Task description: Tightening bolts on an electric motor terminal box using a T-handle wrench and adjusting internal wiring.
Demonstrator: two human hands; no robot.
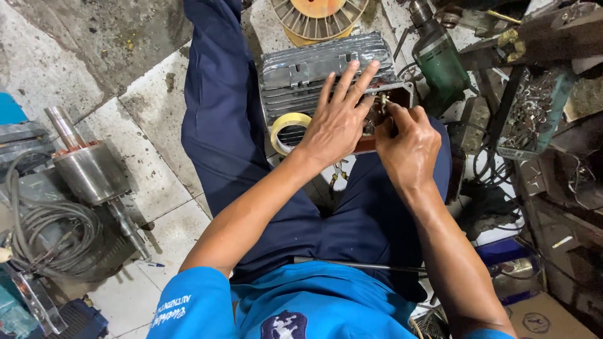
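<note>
Left hand (336, 119) lies open, fingers spread flat on the ribbed motor casing (326, 69) at 12 o'clock. Right hand (408, 144) is pinched shut on a small brass terminal (383, 100) inside the casing's open terminal box (392, 103) — contents otherwise unclear. A tape roll (287, 129) sits just left of the left hand. Rotor (88, 166) and coiled cable (47, 235) lie at 9 o'clock on the stained tile floor (151, 113); a green drill (436, 59) at 1 o'clock.
</note>
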